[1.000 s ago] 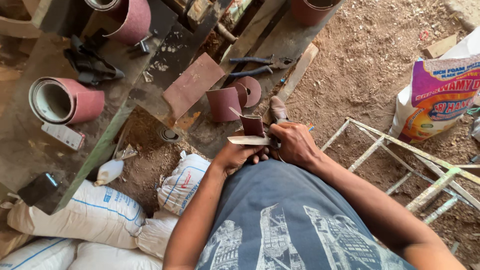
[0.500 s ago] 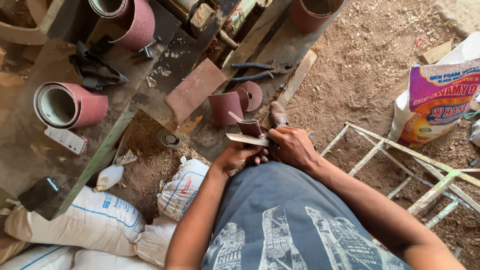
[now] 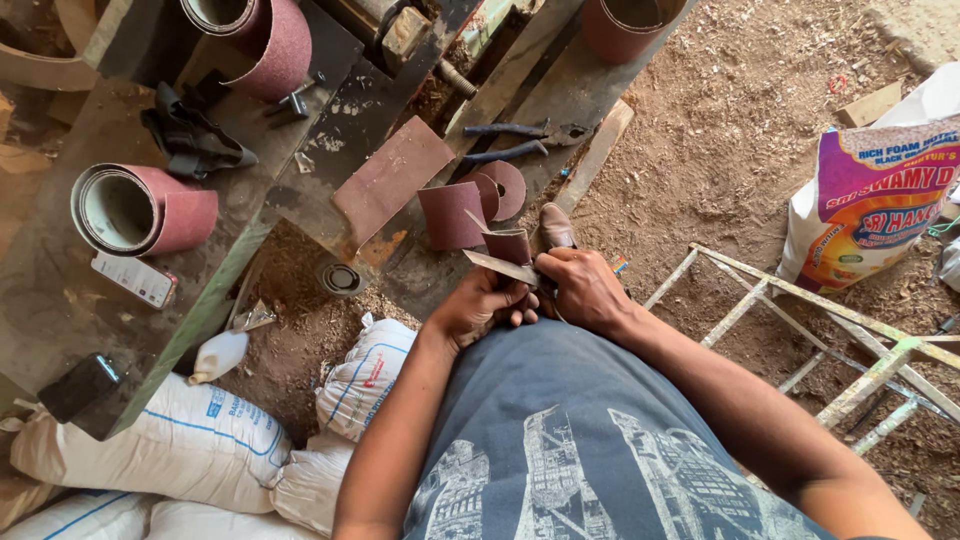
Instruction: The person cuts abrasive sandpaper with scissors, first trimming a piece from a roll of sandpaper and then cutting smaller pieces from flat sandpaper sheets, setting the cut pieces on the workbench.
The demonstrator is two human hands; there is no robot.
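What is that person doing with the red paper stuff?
A person holds a small strip of reddish sandpaper in front of them with both hands. The left hand grips it from below, and the right hand is beside it with a thin blade lying across the strip. More cut pieces lie on the metal bench, along with sandpaper rolls and pliers. White sacks lie on the dusty ground.
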